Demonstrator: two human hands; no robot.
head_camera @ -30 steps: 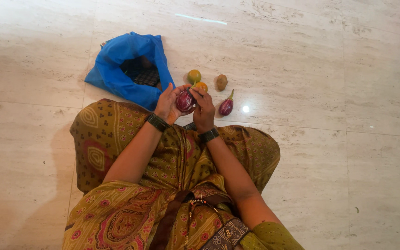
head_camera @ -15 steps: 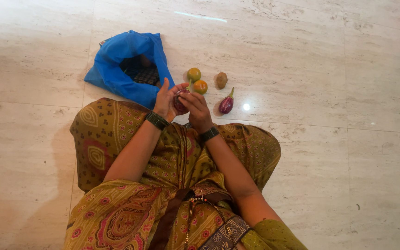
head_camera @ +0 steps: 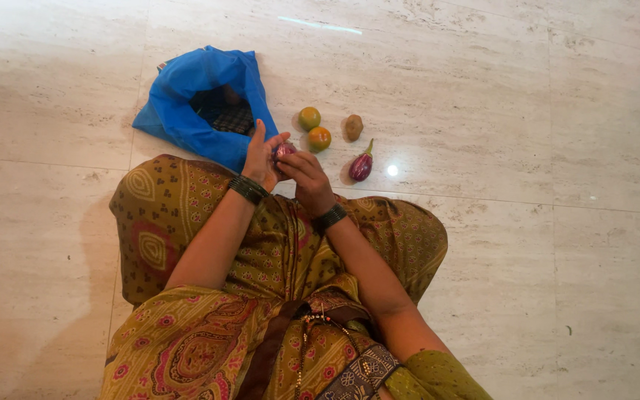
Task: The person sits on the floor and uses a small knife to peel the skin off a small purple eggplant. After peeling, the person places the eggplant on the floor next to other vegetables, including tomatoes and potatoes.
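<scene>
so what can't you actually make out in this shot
Head view only:
- purple vegetable: mostly covered by the left hand and right hand, so its kind is unclear.
- blue bag: contents dark, hidden by its folds.
- small brown item: too small to identify.

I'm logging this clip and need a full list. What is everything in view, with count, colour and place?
Cloth bag: one, blue, open on the floor, upper left, with something dark checked inside.
Round fruits: two, green-orange, on the floor right of the bag.
Small brown lump: one, brown, right of the fruits; kind unclear.
Aubergine: one, purple with green stem, on the floor below the lump.
Purple item: one, held between both hands.
Floor: pale stone tiles.
Bangles: dark, on both wrists.
Left hand: on the purple item.
Right hand: on the purple item.
</scene>
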